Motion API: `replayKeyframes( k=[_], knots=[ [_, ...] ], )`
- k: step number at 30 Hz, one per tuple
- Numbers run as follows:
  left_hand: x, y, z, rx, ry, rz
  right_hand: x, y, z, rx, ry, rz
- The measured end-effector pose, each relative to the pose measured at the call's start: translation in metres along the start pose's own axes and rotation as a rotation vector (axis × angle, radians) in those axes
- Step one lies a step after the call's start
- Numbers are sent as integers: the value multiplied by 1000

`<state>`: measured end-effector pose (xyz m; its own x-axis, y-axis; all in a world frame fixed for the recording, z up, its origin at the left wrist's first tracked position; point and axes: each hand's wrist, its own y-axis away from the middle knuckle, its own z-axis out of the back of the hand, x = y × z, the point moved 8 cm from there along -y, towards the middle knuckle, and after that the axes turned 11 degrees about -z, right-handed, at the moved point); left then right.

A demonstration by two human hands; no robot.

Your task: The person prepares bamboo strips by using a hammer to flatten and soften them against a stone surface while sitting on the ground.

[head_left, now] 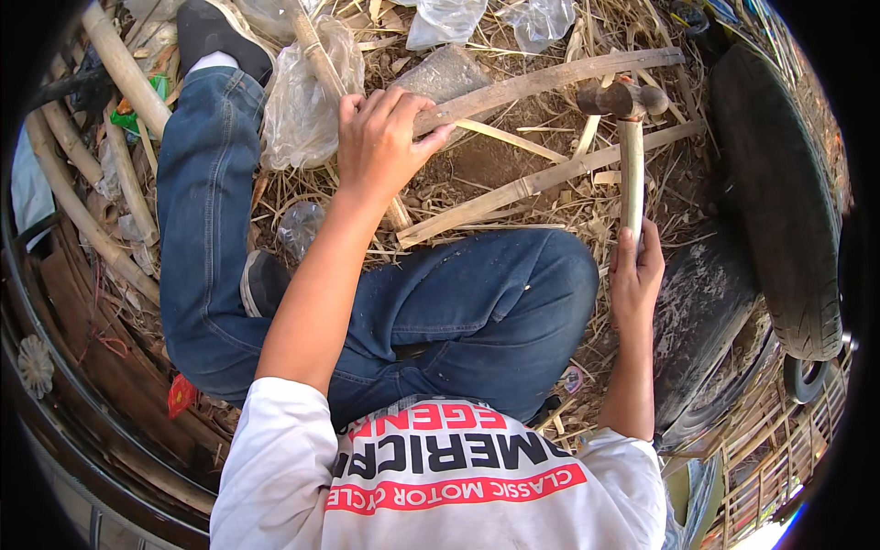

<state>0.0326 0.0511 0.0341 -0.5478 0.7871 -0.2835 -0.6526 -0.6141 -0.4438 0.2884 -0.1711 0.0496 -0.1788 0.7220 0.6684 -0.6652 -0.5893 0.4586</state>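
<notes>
My left hand (380,137) is closed around the left end of a long, slightly bent bamboo strip (559,81), which reaches off to the right. The handle of a hammer (632,165) stands up from my right hand (635,275), whose fingers wrap its lower end. The hammer's rusty head is at the far end, by the right part of the strip; whether they touch I cannot tell. Nearer to me, a second bamboo strip (550,181) lies slanted on the ground. Beneath my left forearm and wrist passes a thin bamboo pole (316,50). Behind the bent strip lies a flat grey slab (445,78).
Straw and shavings cover the ground. Clear plastic bags (307,110) lie by my left hand. Worn tyres (779,202) stand and lie at the right, beside a woven bamboo basket (775,458). Several bamboo poles (124,69) are at the left. My bent legs (477,302) lie in front.
</notes>
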Motion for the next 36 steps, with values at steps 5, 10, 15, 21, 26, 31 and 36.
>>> replayKeyframes(
  k=[5, 10, 15, 21, 26, 31, 36],
  knots=[
    [-3, 2, -3, 6, -17, -30, -10, 0, -6, 53, -23, -77],
    [-5, 4, -6, 21, 35, -26, -15, 5, -7, 48, -42, -95],
    [-6, 3, -6, 20, 34, -15, -18, 2, -4, 63, -117, -120],
    [-2, 3, -7, 42, 86, 14, -23, -4, -1, 45, -97, -136],
    [-1, -4, -7, 55, 102, 17, -25, -9, -3, 15, -99, -105],
    [-3, -6, -9, 84, 156, 68, -53, 6, 6, -53, -176, -148],
    [-3, -6, -8, 124, 148, 62, -101, 34, 27, -160, -185, -173]
  ],
)
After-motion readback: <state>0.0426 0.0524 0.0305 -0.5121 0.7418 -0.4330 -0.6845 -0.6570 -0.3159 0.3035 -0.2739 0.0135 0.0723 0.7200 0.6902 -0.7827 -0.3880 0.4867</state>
